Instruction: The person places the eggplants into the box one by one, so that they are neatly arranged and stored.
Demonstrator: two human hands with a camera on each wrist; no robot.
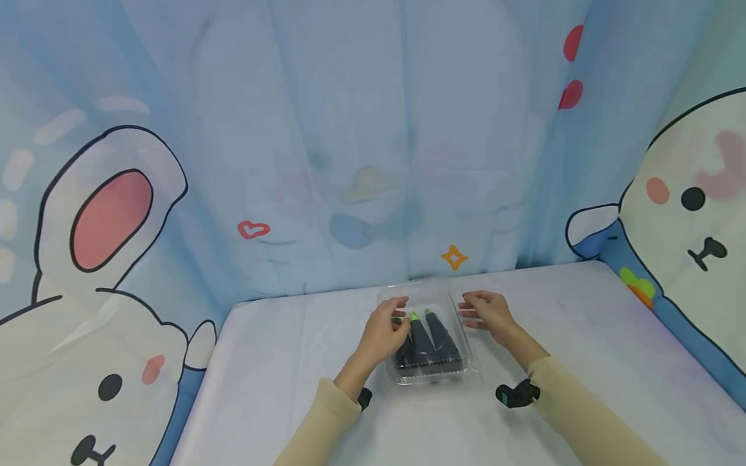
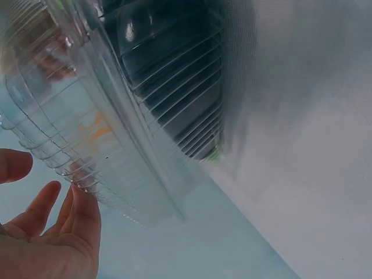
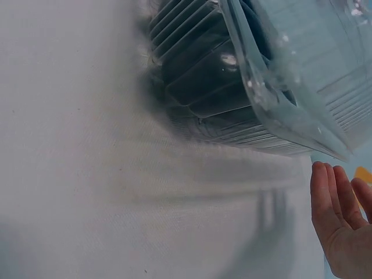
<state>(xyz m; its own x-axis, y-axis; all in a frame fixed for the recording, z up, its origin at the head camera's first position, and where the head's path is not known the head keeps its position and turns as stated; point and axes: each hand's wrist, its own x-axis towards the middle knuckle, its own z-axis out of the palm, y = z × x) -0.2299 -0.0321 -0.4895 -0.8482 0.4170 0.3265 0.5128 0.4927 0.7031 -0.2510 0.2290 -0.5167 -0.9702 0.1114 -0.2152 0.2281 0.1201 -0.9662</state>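
A clear plastic clamshell box [image 1: 471, 362] lies on the table, with several dark, tapering, eggplant-like pieces [image 1: 441, 340] inside, their tips bright green. My left hand [image 1: 380, 331] is over the box's left side. In the left wrist view, its fingertips touch the ribbed wall of the clear lid [image 2: 96, 151], and the thumb stands apart. To the right of the box is my right hand [image 1: 488, 312], fingers straight and holding nothing. The right wrist view has its fingertips [image 3: 320, 168] just beside the box's rim; whether they touch it I cannot tell.
A white cloth covers the table [image 1: 280, 375]. Behind it hangs a light blue curtain [image 1: 361, 129] printed with cartoon animals, close to the box's far edge. A black device [image 1: 517, 393] is strapped at the right wrist.
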